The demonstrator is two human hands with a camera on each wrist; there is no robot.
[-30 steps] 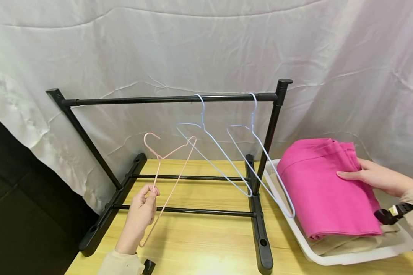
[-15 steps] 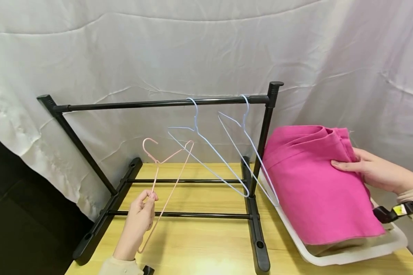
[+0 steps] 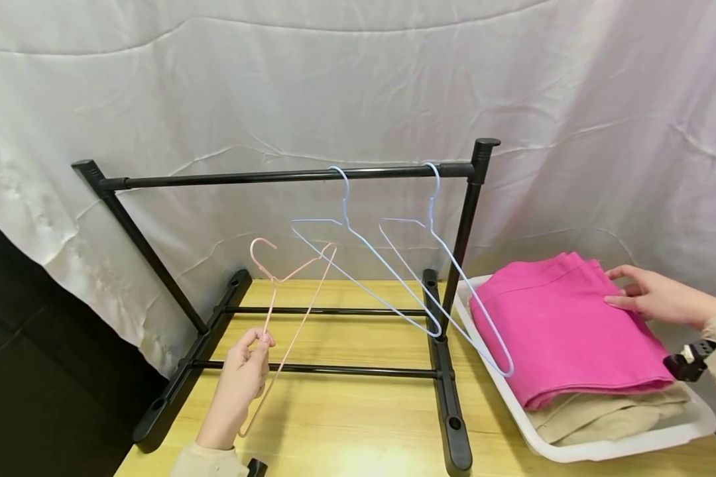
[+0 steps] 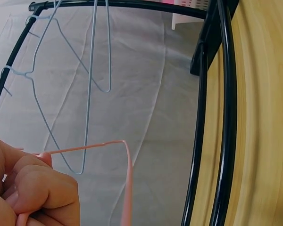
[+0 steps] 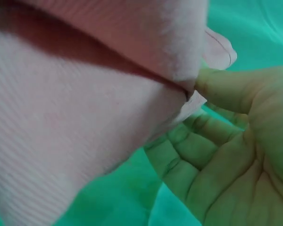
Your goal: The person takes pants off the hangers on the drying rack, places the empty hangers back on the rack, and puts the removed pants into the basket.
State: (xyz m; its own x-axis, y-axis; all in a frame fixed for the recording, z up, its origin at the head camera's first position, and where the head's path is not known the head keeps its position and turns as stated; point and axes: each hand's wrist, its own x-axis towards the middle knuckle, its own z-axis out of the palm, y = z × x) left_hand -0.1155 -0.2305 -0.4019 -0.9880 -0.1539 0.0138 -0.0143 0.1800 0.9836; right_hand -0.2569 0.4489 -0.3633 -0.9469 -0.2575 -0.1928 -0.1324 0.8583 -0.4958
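Between thumb and fingers, my left hand point(image 3: 241, 368) grips one side of a pink wire hanger point(image 3: 301, 322), its hook up and bare, below the bar of the black garment rack point(image 3: 238, 178). The left wrist view shows the fingers curled round that hanger point(image 4: 128, 188). My right hand point(image 3: 662, 298) pinches the far right edge of a folded bright pink cloth garment point(image 3: 563, 331), thumb on top and fingers underneath. This garment lies over beige folded cloth point(image 3: 608, 417) in a white basket point(image 3: 608, 453). In the right wrist view, the thumb presses at a fold of the pink cloth point(image 5: 85, 113).
Two light blue hangers hang from the bar, one near its middle point(image 3: 345, 199) and one by the right post point(image 3: 431, 211). The latter overlaps the basket's left rim in the head view. A pale curtain point(image 3: 310, 86) hangs behind, and a wooden tabletop point(image 3: 346, 424) lies below.
The pink garment rose and shifted left with my right hand, then sank back onto the beige cloth. The right blue hanger swung and came back. My left hand keeps its grip on the pink hanger.
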